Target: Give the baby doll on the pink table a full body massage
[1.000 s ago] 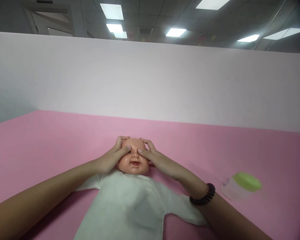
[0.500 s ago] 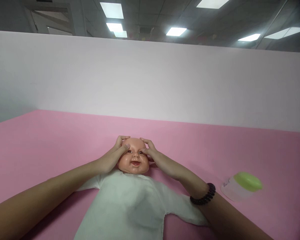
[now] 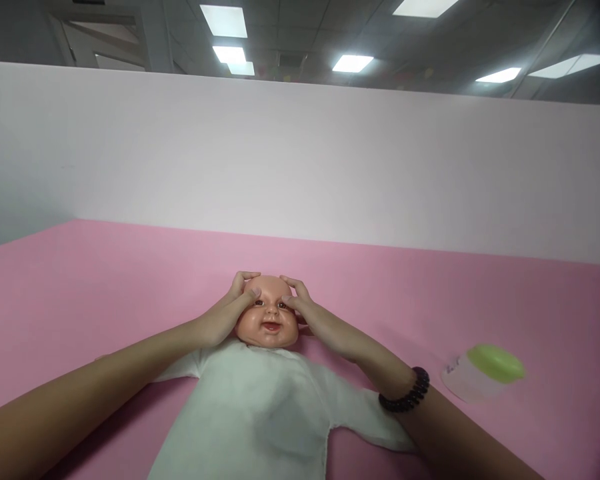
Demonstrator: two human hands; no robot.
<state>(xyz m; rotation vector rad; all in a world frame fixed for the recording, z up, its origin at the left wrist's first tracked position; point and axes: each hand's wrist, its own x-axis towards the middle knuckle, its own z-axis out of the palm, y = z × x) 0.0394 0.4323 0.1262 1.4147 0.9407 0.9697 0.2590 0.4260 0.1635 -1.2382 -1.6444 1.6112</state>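
Observation:
A baby doll [image 3: 269,320] in a white garment [image 3: 260,413] lies on its back on the pink surface [image 3: 80,287], head pointing away from me. My left hand [image 3: 225,313] cups the left side of the doll's head, thumb resting at its brow and fingers curled over the crown. My right hand [image 3: 313,317] holds the right side of the head the same way, thumb at the other brow. A dark bead bracelet [image 3: 405,393] sits on my right wrist. The doll's eyes are uncovered.
A clear container with a green lid [image 3: 485,372] lies on its side on the pink surface to the right of the doll. A white partition wall [image 3: 300,167] rises behind the surface.
My thumbs have slid outward from over the doll's eyes to its brows, uncovering the eyes. Both hands stay on the head.

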